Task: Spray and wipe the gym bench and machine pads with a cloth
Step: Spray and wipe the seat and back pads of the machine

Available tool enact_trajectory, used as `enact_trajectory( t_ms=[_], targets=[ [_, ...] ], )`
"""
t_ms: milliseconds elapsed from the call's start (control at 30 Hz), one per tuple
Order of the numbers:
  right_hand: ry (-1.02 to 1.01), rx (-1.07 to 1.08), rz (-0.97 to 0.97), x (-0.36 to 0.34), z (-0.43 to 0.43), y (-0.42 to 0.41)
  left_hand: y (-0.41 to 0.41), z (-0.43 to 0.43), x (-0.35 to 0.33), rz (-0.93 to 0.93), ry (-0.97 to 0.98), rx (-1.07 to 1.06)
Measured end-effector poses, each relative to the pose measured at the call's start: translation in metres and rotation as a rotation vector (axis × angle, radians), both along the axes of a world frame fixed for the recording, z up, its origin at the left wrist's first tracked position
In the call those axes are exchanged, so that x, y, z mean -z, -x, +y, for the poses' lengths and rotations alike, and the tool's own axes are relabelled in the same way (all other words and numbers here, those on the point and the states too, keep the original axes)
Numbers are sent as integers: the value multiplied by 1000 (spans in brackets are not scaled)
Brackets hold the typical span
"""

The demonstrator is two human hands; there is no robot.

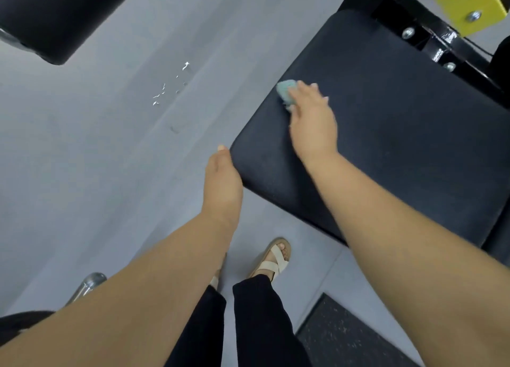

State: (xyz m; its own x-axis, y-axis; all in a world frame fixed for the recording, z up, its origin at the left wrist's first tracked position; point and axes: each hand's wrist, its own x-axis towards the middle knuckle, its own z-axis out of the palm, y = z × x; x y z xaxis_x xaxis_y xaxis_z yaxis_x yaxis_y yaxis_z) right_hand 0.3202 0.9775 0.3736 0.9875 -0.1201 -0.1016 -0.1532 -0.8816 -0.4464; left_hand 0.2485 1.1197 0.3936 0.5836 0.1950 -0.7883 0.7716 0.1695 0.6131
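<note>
A black padded machine seat (pixel 400 123) fills the right half of the view. My right hand (pixel 313 119) lies flat on its left part and presses a light teal cloth (pixel 287 92) against the pad, the cloth showing past my fingertips. At the pad's near-left corner my left hand (pixel 222 179) grips the edge, thumb on top and fingers curled out of sight under the rim. No spray bottle is in view.
The machine's black steel frame (pixel 430 38) with bolts and a yellow plate (pixel 469 2) stands behind the pad. Another black pad (pixel 60 16) hangs at top left. Grey floor (pixel 110 145) with wet marks, a chrome bar (pixel 88 284), a dark speckled mat (pixel 347 336), my sandalled feet.
</note>
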Motion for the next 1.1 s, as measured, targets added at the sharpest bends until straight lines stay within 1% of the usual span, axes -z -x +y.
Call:
enact_trajectory(
  t_ms=[67, 100, 167, 233, 267, 300, 333, 367, 400, 467, 533, 567, 633, 700, 767, 800, 867, 933, 967, 1033, 1067, 1100],
  targets=[
    [8, 26, 12, 8, 1, 10, -1, -2, -2, 26, -20, 44],
    [-9, -14, -15, 11, 14, 24, -3, -3, -3, 30, -35, 52],
    [-51, -178, -42, 20, 47, 61, -4, -2, -1, 15, -53, 49],
    [-124, -330, 41, 18, 70, 94, -1, 1, -2, 32, -50, 6],
    [-167, -372, 92, 14, 72, 103, 0, 3, -3, 65, -40, -33],
    [-186, -398, 79, 8, 67, 105, 3, 5, -3, 96, -30, -67],
    [-191, -396, 20, 1, 57, 103, 4, 6, -3, 109, -19, -82],
    [-154, -354, -59, -3, 43, 101, 7, 6, -5, 108, -17, -59],
    [-110, -241, -117, -7, 25, 97, 10, 3, -9, 102, -27, -18],
    [-11, 9, -95, -11, -18, 94, 15, -4, -17, 86, -56, 56],
    [38, 148, -56, -8, -39, 107, 22, -10, -19, 60, -88, 122],
    [51, 147, -66, -6, -34, 119, 25, -13, -20, 39, -106, 155],
    [61, 29, -112, -2, -14, 152, 33, -21, -22, -2, -149, 224],
    [-14, -114, -116, -3, -4, 177, 39, -30, -27, -39, -181, 294],
    [-60, -162, -111, -10, -21, 179, 45, -40, -33, -55, -195, 381],
    [-47, -101, -134, -13, -41, 175, 47, -47, -35, -74, -202, 436],
    [21, 138, -172, -21, -89, 156, 52, -58, -36, -138, -256, 535],
    [84, 370, -107, -29, -136, 134, 56, -72, -37, -204, -331, 613],
    [99, 436, -61, -28, -142, 122, 55, -72, -34, -241, -350, 616],
    [96, 437, -44, -22, -135, 118, 57, -82, -36, -249, -311, 624],
    [86, 397, -69, -17, -124, 124, 58, -90, -39, -224, -269, 631],
    [70, 308, -88, -12, -107, 135, 59, -94, -40, -194, -229, 614]
  ],
)
